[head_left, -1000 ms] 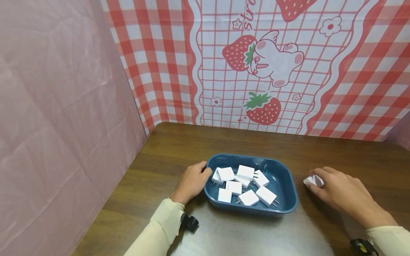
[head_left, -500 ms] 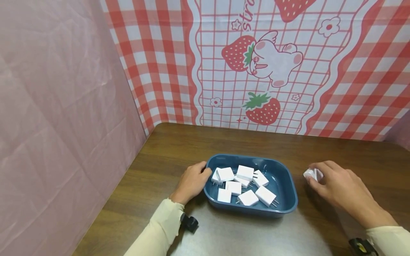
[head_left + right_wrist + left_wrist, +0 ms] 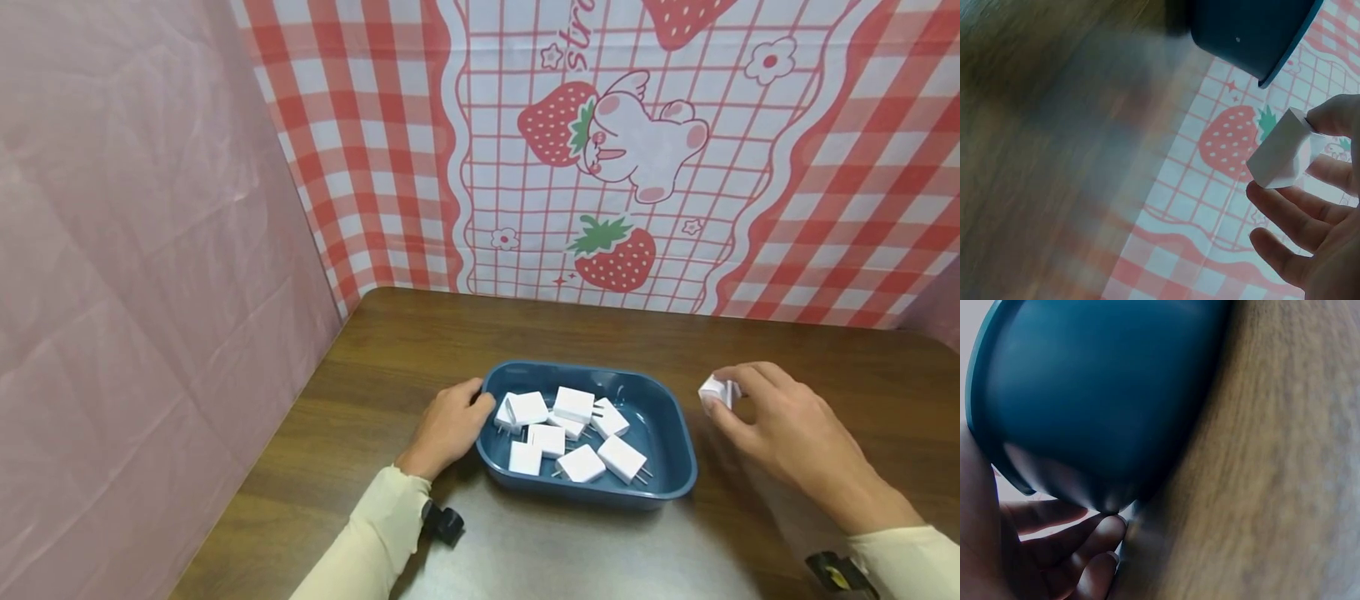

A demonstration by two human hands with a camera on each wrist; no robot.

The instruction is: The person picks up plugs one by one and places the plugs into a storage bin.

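Note:
A blue oval-cornered tub stands on the table with several white plug chargers lying jumbled inside, some showing metal prongs. My left hand grips the tub's left end, thumb at the rim; in the left wrist view its fingers bend against the outer wall. To the right of the tub, my right hand pinches a white charger between thumb and fingertips. The right wrist view shows this charger as a smooth white block, tilted, above the table, the lower fingers spread away from it.
The brown wood table ends at the back against a red-and-white strawberry cloth. A pink cloth hangs along the left edge. Each wrist carries a small black camera.
My right hand has risen and shifted slightly left toward the tub with the pinched charger, which has turned a little. The left hand and the tub stay put.

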